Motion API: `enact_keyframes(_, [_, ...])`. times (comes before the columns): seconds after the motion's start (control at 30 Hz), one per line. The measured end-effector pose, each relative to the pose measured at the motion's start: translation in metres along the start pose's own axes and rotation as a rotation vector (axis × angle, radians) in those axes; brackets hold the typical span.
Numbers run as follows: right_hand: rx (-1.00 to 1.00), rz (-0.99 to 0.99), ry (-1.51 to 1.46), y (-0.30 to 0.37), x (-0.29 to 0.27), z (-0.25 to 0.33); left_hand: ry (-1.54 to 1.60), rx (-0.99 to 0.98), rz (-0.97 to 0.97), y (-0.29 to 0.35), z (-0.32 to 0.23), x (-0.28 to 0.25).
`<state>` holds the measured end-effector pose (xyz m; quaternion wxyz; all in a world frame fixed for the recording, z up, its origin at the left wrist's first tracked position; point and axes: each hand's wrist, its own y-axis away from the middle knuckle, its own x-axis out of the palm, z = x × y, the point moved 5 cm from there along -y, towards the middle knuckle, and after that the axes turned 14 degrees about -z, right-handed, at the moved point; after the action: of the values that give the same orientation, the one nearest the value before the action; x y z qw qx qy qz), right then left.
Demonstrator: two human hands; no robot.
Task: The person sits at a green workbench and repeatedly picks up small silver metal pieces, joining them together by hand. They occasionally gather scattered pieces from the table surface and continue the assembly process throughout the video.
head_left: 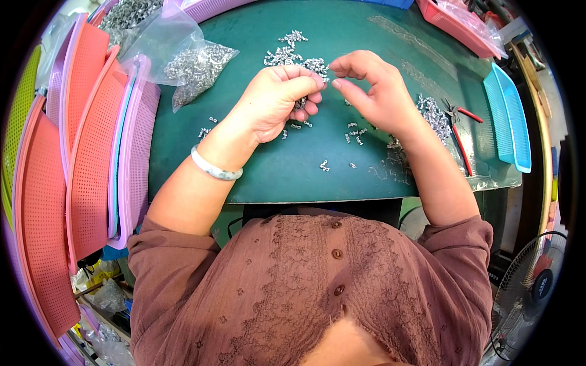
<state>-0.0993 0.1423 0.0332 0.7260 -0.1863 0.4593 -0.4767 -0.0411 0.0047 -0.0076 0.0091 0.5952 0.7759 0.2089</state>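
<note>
My left hand (278,97), with a pale bangle (217,168) on its wrist, is closed above the green table. Its thumb and forefinger are pinched together, and a few small silvery metal parts (300,104) show beneath the fingers. Close to that pinch, my right hand (372,85) is curved, its thumb and forefinger apart with nothing visible between them. Just beyond the hands lies a loose pile of the same kind of metal parts (282,57). Several single pieces (354,133) are scattered on the table nearer me.
Red-handled pliers (469,173) lie at right beside another heap of metal parts (433,116). A blue basket (508,116) stands at the table's right edge. Clear bags of parts (198,70) rest at far left, near stacked plastic baskets (91,165). A fan (531,293) is at lower right.
</note>
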Motion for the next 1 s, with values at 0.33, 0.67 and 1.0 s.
enact_keyframes(0.33, [0.054, 0.398, 0.193, 0.01, 0.001, -0.016, -0.042, 0.056, 0.017, 0.001, -0.002, 0.002])
enact_keyframes(0.67, [0.079, 0.298, 0.095, 0.007, 0.001, -0.014, 0.004, 0.003, 0.075, -0.002, 0.001, 0.001])
enact_keyframes(1.0, [0.368, 0.148, -0.213, 0.006, -0.002, -0.014, 0.189, -0.053, 0.142, -0.004, 0.0, 0.0])
